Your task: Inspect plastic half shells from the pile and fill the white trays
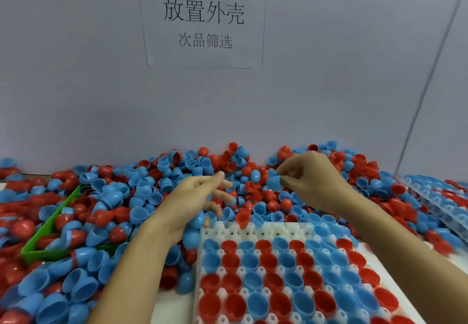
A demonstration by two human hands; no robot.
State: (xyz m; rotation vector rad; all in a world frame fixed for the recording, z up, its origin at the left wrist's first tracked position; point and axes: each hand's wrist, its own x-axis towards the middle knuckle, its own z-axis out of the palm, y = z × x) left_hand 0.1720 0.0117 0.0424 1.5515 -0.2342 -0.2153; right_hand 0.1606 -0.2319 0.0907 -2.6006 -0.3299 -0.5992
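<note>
Nearest the camera lies a white tray (253, 230) with its sockets mostly filled by red and blue half shells, all sitting open mouth up; its near edge is cut off by the bottom of the view, and its farthest row of sockets shows bare white. Both forearms reach over it from below.

The left hand (195, 197) hovers just past the tray's far left corner, above the pile (141, 192). Its fingers are spread apart and loosely bent, and a blue shell (198, 219) sits against the palm under the lower fingers; whether they actually clasp it is hard to tell, as motion blur softens the fingertips.

Farther and to the right, the right hand (311, 179) is raised over the pile and pinches a blue half shell (274, 183) between thumb and fingertips. That shell's axis runs roughly upright with a slight tilt: its flat open rim seems to face up toward the fingers and its rounded end down, though blur makes this uncertain.

On the left a green bin (50, 222) lies half buried in shells, only its edges showing. At the right edge a second filled tray (435, 197) is blurred and cut off.

Behind the pile rises a pale wall (76, 83) bearing a paper sign (205, 19) with printed characters.
</note>
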